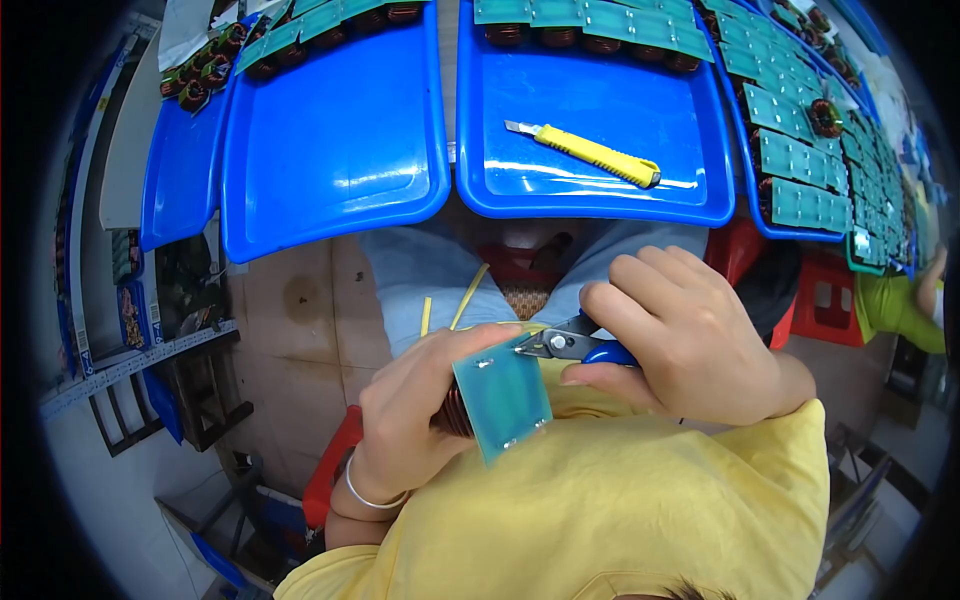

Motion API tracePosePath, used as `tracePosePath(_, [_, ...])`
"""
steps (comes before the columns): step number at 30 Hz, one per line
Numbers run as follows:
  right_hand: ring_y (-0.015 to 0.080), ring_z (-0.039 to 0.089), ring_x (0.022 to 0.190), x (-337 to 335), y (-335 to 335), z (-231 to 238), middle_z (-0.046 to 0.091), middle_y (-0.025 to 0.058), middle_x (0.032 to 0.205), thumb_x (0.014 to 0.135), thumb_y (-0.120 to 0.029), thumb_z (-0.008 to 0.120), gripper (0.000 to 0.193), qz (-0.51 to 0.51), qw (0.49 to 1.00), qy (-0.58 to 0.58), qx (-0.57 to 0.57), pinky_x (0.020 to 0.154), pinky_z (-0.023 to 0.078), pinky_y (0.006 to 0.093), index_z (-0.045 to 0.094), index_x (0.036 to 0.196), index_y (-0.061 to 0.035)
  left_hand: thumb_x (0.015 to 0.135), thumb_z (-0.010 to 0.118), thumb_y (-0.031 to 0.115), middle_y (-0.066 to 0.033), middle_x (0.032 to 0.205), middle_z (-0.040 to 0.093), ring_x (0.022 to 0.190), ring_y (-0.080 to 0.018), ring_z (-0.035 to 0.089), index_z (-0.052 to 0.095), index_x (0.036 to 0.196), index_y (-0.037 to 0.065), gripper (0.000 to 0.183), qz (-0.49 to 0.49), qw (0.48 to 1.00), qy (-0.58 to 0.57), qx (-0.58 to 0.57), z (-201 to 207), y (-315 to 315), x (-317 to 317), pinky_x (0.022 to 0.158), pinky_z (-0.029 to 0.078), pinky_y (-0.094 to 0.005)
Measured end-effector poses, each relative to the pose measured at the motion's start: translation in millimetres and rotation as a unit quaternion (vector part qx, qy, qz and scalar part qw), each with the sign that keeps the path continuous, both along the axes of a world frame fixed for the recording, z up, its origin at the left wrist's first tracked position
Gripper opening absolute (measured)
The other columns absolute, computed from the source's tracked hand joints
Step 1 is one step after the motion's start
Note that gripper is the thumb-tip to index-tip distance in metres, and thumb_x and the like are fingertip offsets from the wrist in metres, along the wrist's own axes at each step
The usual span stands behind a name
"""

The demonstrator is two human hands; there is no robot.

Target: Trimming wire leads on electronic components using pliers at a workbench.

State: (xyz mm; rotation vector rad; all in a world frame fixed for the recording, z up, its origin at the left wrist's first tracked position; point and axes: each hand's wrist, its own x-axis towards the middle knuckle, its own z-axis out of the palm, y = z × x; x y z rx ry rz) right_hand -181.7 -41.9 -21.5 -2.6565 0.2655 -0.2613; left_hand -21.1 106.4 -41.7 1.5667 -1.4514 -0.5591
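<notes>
My left hand (pixel 405 405) is closed around a copper-wound coil (pixel 454 412) fixed to the back of a small green circuit board (pixel 505 400). The board faces up, tilted, with shiny solder points near its corners. In my right hand (pixel 690 335) is a pair of blue-handled cutting pliers (pixel 575 343). Their jaw tips touch or nearly touch the pin at the board's upper right corner; whether they close on it is too small to tell. Thin yellow strips (pixel 468 297) stick up beyond my left hand.
A yellow utility knife (pixel 597 156) lies blade out in the blue tray (pixel 480 190) ahead. Finished-looking boards with coils (pixel 600 20) line its far side. Another blue tray (pixel 335 215) stands left of it; more green boards (pixel 800 160) fill a tray at right, near another person's green sleeve (pixel 900 310).
</notes>
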Motion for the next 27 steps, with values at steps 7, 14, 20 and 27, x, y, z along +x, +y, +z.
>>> tracePosePath(7, [0.0335, 0.054, 0.067, 7.9, -6.2, -46.9, 0.054, 0.0166, 0.072, 0.082, -0.037, 0.059, 0.037, 0.001, 0.986, 0.103, 0.131, 0.058, 0.042, 0.0393, 0.051, 0.089, -0.0013, 0.06, 0.082, 0.013, -0.004, 0.083, 0.063, 0.067, -0.0095, 0.057, 0.06, 0.102, 0.0, 0.049, 0.05, 0.974, 0.176, 0.13, -34.2, -0.2, -1.7, 0.062, 0.045, -0.0207])
tracePosePath(14, [0.037, 0.056, 0.068, 10.2, -5.3, -160.9, 0.059, 0.0209, 0.072, 0.093, -0.042, 0.042, 0.047, 0.007, 0.868, 0.299, 0.397, 0.062, 0.043, 0.0405, 0.06, 0.087, 0.0008, 0.082, 0.065, 0.013, -0.0041, 0.071, 0.062, 0.051, -0.0067, 0.051, 0.059, 0.089, -0.003, 0.019, 0.016, 0.81, 0.412, 0.416, -123.2, -11.2, 9.4, 0.048, 0.041, -0.0209])
tracePosePath(20, [0.0355, 0.059, 0.073, 13.3, -5.7, -162.4, 0.061, 0.0218, 0.076, 0.092, -0.047, 0.039, 0.053, -0.021, 0.846, 0.337, 0.414, 0.066, 0.045, 0.0425, 0.062, 0.09, 0.0011, 0.082, 0.065, 0.013, -0.0074, 0.076, 0.065, 0.052, -0.006, 0.051, 0.057, 0.094, -0.002, 0.021, -0.003, 0.819, 0.398, 0.413, -135.3, -6.9, 5.7, 0.048, 0.041, -0.0193])
tracePosePath(27, [0.0337, 0.056, 0.069, 17.4, -2.3, -71.2, 0.056, 0.0161, 0.074, 0.083, -0.041, 0.058, 0.041, -0.067, 0.978, 0.097, 0.17, 0.06, 0.043, 0.0388, 0.053, 0.09, -0.0013, 0.068, 0.077, 0.006, -0.0063, 0.094, 0.063, 0.08, -0.0109, 0.061, 0.054, 0.113, 0.002, 0.051, 0.018, 0.923, 0.352, 0.156, -75.2, -7.2, 0.8, 0.071, 0.049, -0.0236])
